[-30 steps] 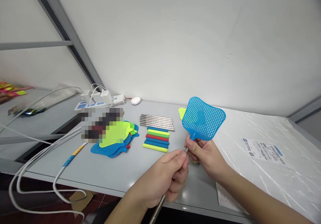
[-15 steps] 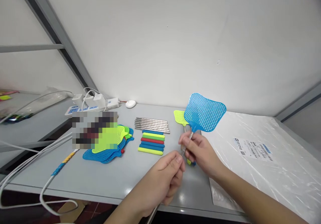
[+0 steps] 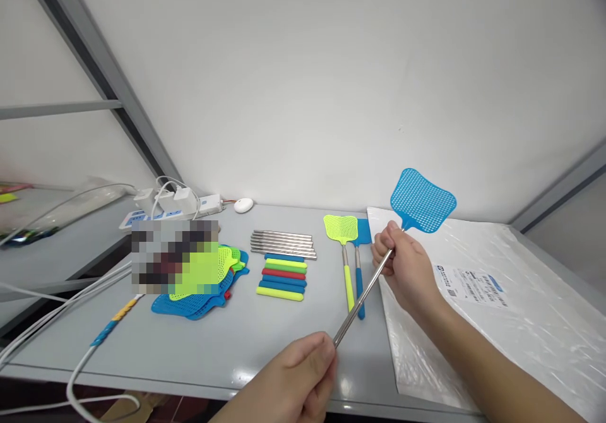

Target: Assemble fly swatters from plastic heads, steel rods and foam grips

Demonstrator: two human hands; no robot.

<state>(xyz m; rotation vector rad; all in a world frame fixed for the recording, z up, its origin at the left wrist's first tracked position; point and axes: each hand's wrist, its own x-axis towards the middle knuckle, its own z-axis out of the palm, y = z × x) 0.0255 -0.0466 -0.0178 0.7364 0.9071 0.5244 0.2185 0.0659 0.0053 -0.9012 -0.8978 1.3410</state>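
A fly swatter with a blue mesh head (image 3: 423, 201) and a telescopic metal rod (image 3: 362, 302) is held between both hands. My right hand (image 3: 402, 256) grips the rod just below the head. Lower down, my left hand (image 3: 303, 372) is closed round the rod's other end, which it hides. Behind the rod lie a yellow-green fly swatter (image 3: 341, 228) and a blue fly swatter (image 3: 363, 232), both with coloured grips. To the left are several metal rods (image 3: 283, 244), a column of coloured handle grips (image 3: 283, 274) and a pile of mesh swatter heads (image 3: 203, 278), partly blurred out.
A power strip (image 3: 211, 204) with plugged-in white adapters and a round white object (image 3: 243, 205) stand near the wall. White cables (image 3: 76, 290) run down the left side. On the right a plastic-wrapped white package (image 3: 464, 334) with a label covers the grey table (image 3: 189, 353).
My hands have moved apart. The right went up and right with the blue head, the left went down, and a longer stretch of metal rod now shows between them.
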